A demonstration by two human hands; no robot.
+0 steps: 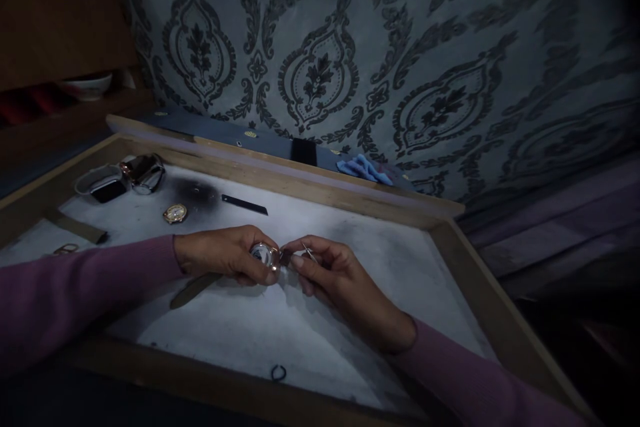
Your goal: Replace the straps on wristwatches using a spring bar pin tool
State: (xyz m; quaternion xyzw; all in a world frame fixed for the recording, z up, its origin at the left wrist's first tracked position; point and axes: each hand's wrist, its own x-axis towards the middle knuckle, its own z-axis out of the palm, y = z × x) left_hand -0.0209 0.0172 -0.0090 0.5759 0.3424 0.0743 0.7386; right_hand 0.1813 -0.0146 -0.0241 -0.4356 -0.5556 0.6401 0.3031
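My left hand (235, 255) is closed round a wristwatch (262, 253), its round silvery face tilted up between thumb and fingers. An olive strap (195, 290) sticks out below that hand and rests close to the white surface; I cannot tell whether it joins the watch. Right beside the watch, my right hand (325, 263) pinches a small dark piece (286, 257) that looks like a strap end and meets the edge of the case. A thin pointed metal tool (309, 251) also juts from between its fingers; the rest is hidden.
A wooden-framed tray (453, 267) surrounds the work. Inside lie a gold watch (175, 213), a black blade (245, 205), a strap piece (77, 225), a clear bowl (87, 180), more watches (145, 173) and a dark ring (279, 372). A blue cloth (365, 168) lies behind the rim.
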